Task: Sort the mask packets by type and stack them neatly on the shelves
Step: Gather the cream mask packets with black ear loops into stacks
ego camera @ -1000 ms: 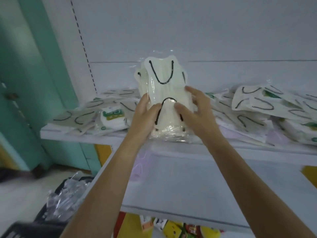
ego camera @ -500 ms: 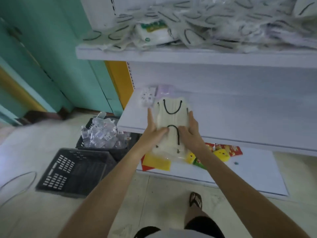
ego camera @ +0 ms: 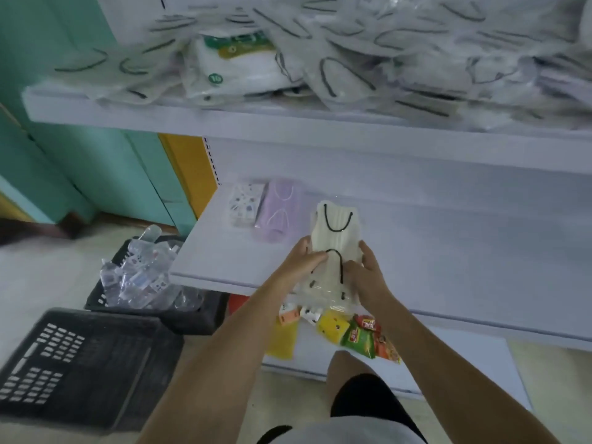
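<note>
Over the white middle shelf, just right of a purple packet, we hold the cream mask bundle, left grip and right grip both clamped on its near end. We should set it flat, squared beside the purple one.

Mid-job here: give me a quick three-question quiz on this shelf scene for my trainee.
1. True or false: the left hand and right hand both hold the cream mask packet.
2. Which lies just left of it on the middle shelf? A purple packet; B blue packet; C black packet.
3. Fill in: the jumbled pile of packets lies on the ___ shelf.
Key: 1 true; 2 A; 3 top.
</note>
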A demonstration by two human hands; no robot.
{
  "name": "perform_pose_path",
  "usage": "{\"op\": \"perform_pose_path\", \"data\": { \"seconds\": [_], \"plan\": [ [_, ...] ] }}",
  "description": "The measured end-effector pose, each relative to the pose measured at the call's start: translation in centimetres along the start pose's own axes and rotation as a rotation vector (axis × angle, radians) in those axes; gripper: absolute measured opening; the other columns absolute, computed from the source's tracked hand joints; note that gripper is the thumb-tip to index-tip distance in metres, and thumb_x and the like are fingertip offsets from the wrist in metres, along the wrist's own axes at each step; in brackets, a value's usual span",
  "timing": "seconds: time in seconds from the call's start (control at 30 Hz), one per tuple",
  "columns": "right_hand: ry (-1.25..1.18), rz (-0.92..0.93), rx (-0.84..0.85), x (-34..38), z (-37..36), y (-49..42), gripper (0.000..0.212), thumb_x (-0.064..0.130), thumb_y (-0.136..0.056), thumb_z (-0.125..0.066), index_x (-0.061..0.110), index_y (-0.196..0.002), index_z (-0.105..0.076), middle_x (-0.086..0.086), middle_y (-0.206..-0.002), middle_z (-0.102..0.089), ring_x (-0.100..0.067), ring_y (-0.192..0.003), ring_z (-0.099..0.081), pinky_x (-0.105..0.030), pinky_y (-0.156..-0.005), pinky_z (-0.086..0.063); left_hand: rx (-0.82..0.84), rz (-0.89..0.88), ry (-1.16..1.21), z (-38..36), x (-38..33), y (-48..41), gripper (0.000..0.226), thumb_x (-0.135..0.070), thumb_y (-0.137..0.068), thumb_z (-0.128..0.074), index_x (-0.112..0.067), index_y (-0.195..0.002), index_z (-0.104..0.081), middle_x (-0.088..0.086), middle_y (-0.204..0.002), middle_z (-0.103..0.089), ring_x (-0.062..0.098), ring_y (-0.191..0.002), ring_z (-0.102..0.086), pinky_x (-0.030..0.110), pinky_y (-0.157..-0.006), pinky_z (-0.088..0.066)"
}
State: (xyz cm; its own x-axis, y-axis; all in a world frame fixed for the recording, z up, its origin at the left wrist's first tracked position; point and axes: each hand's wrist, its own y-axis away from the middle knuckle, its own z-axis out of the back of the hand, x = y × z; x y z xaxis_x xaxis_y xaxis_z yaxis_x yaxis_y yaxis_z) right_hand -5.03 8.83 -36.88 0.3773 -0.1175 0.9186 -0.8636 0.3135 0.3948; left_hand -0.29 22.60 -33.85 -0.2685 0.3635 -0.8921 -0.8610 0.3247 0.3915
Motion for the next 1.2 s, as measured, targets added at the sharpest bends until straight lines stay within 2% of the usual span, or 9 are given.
{"op": "perform_pose_path", "data": {
  "seconds": [0.07,0.17,0.27,0.4,0.6,0.73,0.83,1.0,1.2],
  "plan": [
    [-0.029,0.039,-0.026,0.9,0.3,-3.7,0.065,0.001,-0.088,-0.048,0.023,-0.146,-0.028,-0.004,-0.136,-0.045,-0.026,-0.114,-0.053,-0.042,-0.093,-0.049,-0.046,-0.027,0.078,-0.4,0.0,-3.1,0.065,-0.020,-0.093,-0.054,-0.014,-0.149,-0.021,-0.004,-0.140,-0.036,0.010,-0.127,-0.038,0.020,-0.089,-0.035],
    [-0.048,0.026,0.010,2.2,0.3,-10.2,0.062,-0.004,-0.086,-0.049,0.024,-0.140,-0.034,-0.001,-0.126,-0.049,-0.025,-0.112,-0.054,-0.039,-0.092,-0.048,-0.199,-0.035,0.189,0.3,0.9,-7.3,0.067,-0.020,-0.094,-0.053,-0.017,-0.151,-0.017,-0.002,-0.150,-0.029,0.012,-0.124,-0.041,0.020,-0.088,-0.039],
    [0.239,-0.068,0.103,1.8,-0.4,-15.5,0.041,-0.007,-0.082,-0.051,0.010,-0.120,-0.048,-0.014,-0.121,-0.058,-0.031,-0.104,-0.058,-0.042,-0.086,-0.053,-0.254,-0.088,-0.126,1.2,3.6,-10.2,0.065,-0.025,-0.094,-0.055,-0.009,-0.148,-0.021,0.008,-0.153,-0.025,0.022,-0.138,-0.029,0.036,-0.112,-0.027],
    [0.325,-0.121,0.005,1.6,-1.8,-18.1,0.030,-0.006,-0.087,-0.046,0.004,-0.115,-0.048,-0.019,-0.117,-0.055,-0.026,-0.090,-0.051,-0.031,-0.065,-0.045,-0.107,-0.167,-0.366,0.8,6.4,-11.8,0.055,-0.022,-0.094,-0.056,-0.011,-0.143,-0.033,0.007,-0.150,-0.027,0.020,-0.141,-0.024,0.025,-0.111,-0.018],
    [0.327,-0.110,0.029,1.5,-3.6,-21.7,0.025,-0.004,-0.087,-0.045,0.009,-0.108,-0.044,-0.015,-0.110,-0.050,-0.025,-0.093,-0.050,-0.033,-0.076,-0.046,-0.195,-0.358,-0.915,0.9,7.4,-14.1,0.044,-0.024,-0.093,-0.052,-0.019,-0.137,-0.044,0.005,-0.158,-0.002,0.022,-0.144,-0.005,0.031,-0.112,-0.018],
    [0.522,-0.052,-0.032,0.3,-4.6,-22.6,0.040,0.012,-0.088,-0.052,0.008,-0.126,-0.040,-0.015,-0.127,-0.047,-0.030,-0.112,-0.048,-0.039,-0.094,-0.044,-0.225,-0.494,-1.079,0.1,7.5,-14.6,0.033,-0.009,-0.084,-0.063,-0.006,-0.118,-0.060,0.011,-0.145,-0.039,0.027,-0.137,-0.033,0.031,-0.108,-0.029],
    [0.707,0.026,-0.003,-0.1,-4.3,-22.8,0.062,0.022,-0.091,-0.049,0.013,-0.146,-0.020,-0.012,-0.145,-0.034,-0.034,-0.130,-0.036,-0.041,-0.106,-0.035,-0.292,-0.495,-1.065,-0.2,7.7,-15.4,0.042,0.003,-0.046,-0.085,-0.006,-0.084,-0.067,0.013,-0.103,-0.067,0.030,-0.095,-0.066,0.031,-0.075,-0.054],
    [0.867,0.031,0.095,0.3,-0.7,-21.2,0.069,0.033,-0.097,-0.041,0.020,-0.151,0.000,-0.009,-0.158,-0.003,-0.033,-0.143,-0.012,-0.042,-0.113,-0.018,-0.294,-0.396,-1.063,-0.9,8.1,-13.8,0.052,-0.014,-0.085,-0.063,-0.002,-0.132,-0.043,0.014,-0.145,-0.036,0.029,-0.136,-0.033,0.033,-0.109,-0.029],
    [1.054,0.157,0.191,1.7,2.5,-12.6,0.066,0.034,-0.098,-0.043,0.020,-0.151,-0.006,-0.009,-0.158,-0.003,-0.029,-0.145,-0.007,-0.040,-0.115,-0.013,-0.204,-0.337,-1.029,0.5,6.3,-6.3,0.058,-0.031,-0.096,-0.046,-0.011,-0.146,-0.024,0.006,-0.154,-0.023,0.020,-0.141,-0.022,0.028,-0.112,-0.022]
  ]
}}
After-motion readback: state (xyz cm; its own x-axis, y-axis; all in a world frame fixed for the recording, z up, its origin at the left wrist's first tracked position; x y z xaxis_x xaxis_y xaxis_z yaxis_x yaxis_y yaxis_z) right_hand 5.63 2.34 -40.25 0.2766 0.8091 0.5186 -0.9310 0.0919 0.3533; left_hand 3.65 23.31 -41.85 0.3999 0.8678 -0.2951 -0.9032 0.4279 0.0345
